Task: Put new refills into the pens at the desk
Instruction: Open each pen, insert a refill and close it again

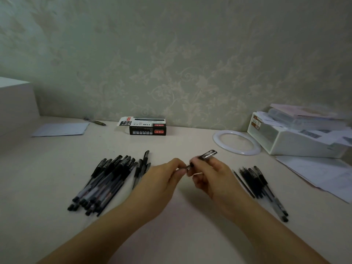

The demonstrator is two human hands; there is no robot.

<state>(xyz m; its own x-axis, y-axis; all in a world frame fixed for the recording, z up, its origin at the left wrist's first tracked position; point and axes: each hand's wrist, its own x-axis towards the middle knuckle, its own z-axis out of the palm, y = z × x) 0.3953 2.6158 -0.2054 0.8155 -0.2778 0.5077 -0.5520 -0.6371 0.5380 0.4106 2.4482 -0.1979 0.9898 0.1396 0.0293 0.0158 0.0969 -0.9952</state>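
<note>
My right hand (209,176) grips a black pen (206,155) above the middle of the desk, its far end pointing up and to the right. My left hand (167,176) pinches the pen's near tip, where a small metal part shows between the fingers. A large pile of black pens (108,180) lies on the desk to the left of my hands. A smaller group of pens (261,187) lies to the right. A black and white refill box (146,126) stands open at the back near the wall.
A white ring-shaped object (237,142) lies at the back right beside a white tray (297,141) stacked with papers. Loose sheets (323,174) lie at the right edge. A paper (61,129) and a single pen (95,121) lie at the back left.
</note>
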